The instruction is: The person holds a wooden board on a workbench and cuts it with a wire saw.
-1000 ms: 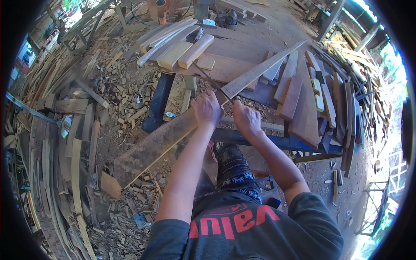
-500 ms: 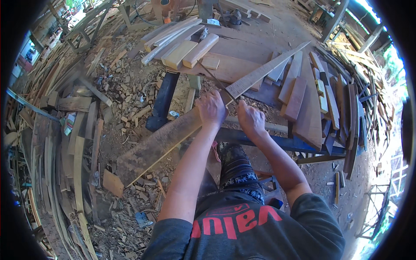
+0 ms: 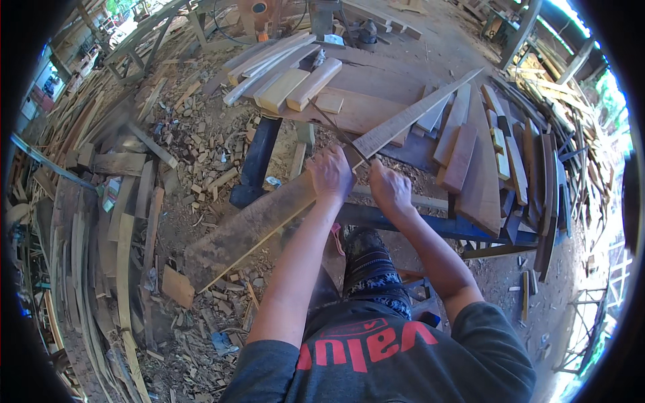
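A long board (image 3: 248, 228) runs diagonally from lower left to upper right, over the edge of a low work table. My left hand (image 3: 330, 174) presses on it near the middle, fingers curled round it. My right hand (image 3: 390, 185), just to the right, is closed on the end of a thin dark bladed tool (image 3: 332, 124), which lies crosswise over the board. Whether it is a saw I cannot tell. Short blocks (image 3: 279, 91) and a small square piece (image 3: 329, 103) lie on the table beyond.
Stacked planks (image 3: 514, 161) crowd the table's right side, above a dark metal frame (image 3: 262, 154). Long offcuts (image 3: 121, 262) pile at the left. Wood scraps (image 3: 201, 134) litter the ground. Posts (image 3: 521, 33) and more stacked timber stand at the far right.
The surroundings and both hands have shifted slightly right and down in the picture. Both hands keep their grip, with little visible change in the board or the tool.
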Available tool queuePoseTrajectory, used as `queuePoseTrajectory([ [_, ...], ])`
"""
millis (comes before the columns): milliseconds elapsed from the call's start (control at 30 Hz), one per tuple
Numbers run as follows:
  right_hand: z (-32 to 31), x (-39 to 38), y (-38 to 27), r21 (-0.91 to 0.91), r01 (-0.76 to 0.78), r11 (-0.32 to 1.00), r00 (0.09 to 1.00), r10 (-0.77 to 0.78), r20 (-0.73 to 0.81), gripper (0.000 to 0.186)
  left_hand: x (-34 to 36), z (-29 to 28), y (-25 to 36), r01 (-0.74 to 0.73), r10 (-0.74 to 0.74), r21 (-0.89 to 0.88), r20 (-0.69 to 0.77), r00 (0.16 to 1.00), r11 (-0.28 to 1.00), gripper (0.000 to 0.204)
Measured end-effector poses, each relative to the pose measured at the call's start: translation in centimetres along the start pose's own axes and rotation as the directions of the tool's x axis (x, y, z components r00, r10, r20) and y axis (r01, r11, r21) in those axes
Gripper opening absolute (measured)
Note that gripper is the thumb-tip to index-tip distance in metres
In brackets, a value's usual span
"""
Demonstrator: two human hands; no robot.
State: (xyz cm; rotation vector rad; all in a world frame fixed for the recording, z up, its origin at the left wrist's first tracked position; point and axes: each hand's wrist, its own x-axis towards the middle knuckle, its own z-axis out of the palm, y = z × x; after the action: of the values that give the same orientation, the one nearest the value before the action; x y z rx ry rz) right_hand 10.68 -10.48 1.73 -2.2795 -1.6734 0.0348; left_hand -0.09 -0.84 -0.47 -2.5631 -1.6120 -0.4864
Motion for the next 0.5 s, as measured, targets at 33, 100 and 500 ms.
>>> queuePoseTrajectory([
  [33, -0.2, -0.7, 0.1, 0.002, 0.009, 1.0, 1.0, -0.009, -0.002, 0.012, -0.1, 0.0, -0.2, 0.002, -0.002, 0.01, 0.005, 1.0, 1.0, 0.031],
  [100, -0.7, -3.6, 1.3, -0.038, -0.033, 0.999, 0.999, 0.034, 0.009, 0.014, -0.1, -0.1, -0.2, 0.008, -0.008, 0.019, 0.006, 1.0, 1.0, 0.032],
  [500, 0.1, -1.1, 0.5, 0.034, 0.013, 0.999, 0.999, -0.011, -0.04, 0.016, -0.1, -0.2, -0.2, 0.002, -0.003, -0.016, -0.005, 1.0, 1.0, 0.029],
])
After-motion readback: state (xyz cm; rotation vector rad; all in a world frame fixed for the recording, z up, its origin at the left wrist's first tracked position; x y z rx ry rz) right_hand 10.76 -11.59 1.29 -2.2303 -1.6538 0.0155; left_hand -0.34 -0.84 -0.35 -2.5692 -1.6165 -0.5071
